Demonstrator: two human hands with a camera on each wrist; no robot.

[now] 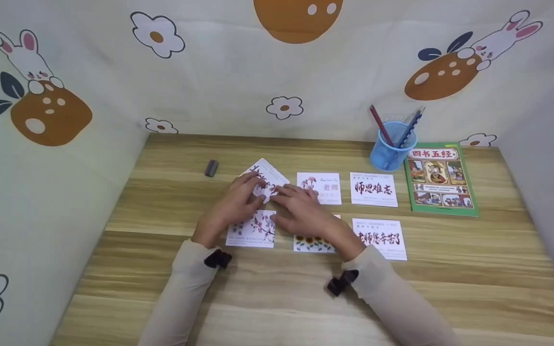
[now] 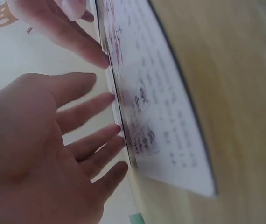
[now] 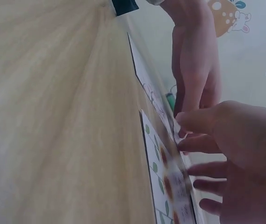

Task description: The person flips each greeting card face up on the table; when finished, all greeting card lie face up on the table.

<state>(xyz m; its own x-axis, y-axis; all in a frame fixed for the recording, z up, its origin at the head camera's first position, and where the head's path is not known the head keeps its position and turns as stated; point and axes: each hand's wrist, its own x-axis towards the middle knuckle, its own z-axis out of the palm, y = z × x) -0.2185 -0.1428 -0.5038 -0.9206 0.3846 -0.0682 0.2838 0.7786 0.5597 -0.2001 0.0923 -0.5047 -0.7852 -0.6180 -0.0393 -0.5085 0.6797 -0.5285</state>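
Both hands meet over one tilted card [image 1: 267,180] near the middle of the surface [image 1: 306,298]. The left hand [image 1: 234,204] has its fingers laid nearly straight on the card's left part, pressing it down, and the right hand [image 1: 301,211] comes in from four o'clock with its fingertips on the card's right edge, probably to turn or square it; whether that hand pinches the edge I cannot tell. The card lies askew, corner-up, unlike the rest, which suggests it is the one being set into place.

Around it the other cards lie flat in two rows. A green book [image 1: 439,179] lies at three o'clock, out of the way. At two o'clock a blue cup [image 1: 392,146] keeps pencils upright. The blossom card [image 1: 253,229] sits at six o'clock, partly under the left wrist, and the calligraphy card [image 1: 373,189] at three o'clock. At ten o'clock lies a small grey eraser [image 1: 211,168], well apart.
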